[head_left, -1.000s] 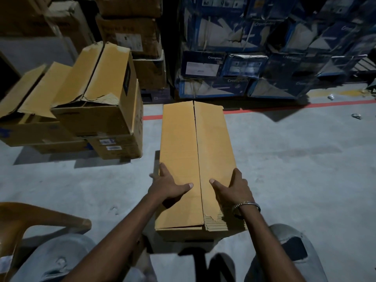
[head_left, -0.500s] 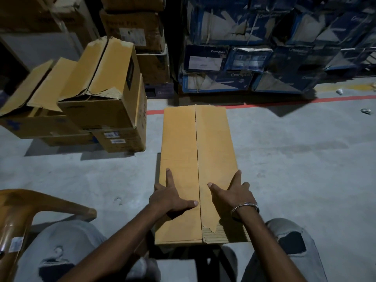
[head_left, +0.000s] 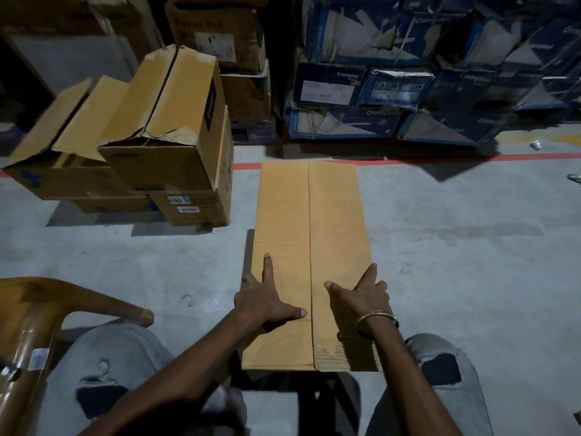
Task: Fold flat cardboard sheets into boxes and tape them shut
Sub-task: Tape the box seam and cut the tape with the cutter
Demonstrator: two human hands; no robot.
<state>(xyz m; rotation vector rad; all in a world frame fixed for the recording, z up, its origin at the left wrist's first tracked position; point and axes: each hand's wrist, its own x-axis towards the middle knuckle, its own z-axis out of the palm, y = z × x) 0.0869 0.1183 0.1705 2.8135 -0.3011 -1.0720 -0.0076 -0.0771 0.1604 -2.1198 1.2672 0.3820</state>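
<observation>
A long tan cardboard box [head_left: 309, 215] stands on the grey floor right in front of me, its two top flaps folded down and meeting along a middle seam. My left hand [head_left: 265, 298] presses flat on the left flap, fingers spread and straight. On the right flap my right hand [head_left: 361, 295] presses the same way, a metal bangle on its wrist. The near right corner of the flap is torn and shows corrugation. No tape roll is in view.
Several open tan boxes [head_left: 163, 146] are stacked at the left. Blue printed cartons [head_left: 408, 89] are piled along the back behind a red floor line [head_left: 471, 158]. A brown plastic chair [head_left: 37, 313] stands at my near left. My knees flank the box.
The flaps have gone from slightly gapped to lying flat and closed. Both hands have spread their fingers wider on the flaps, and my view has tilted down a little.
</observation>
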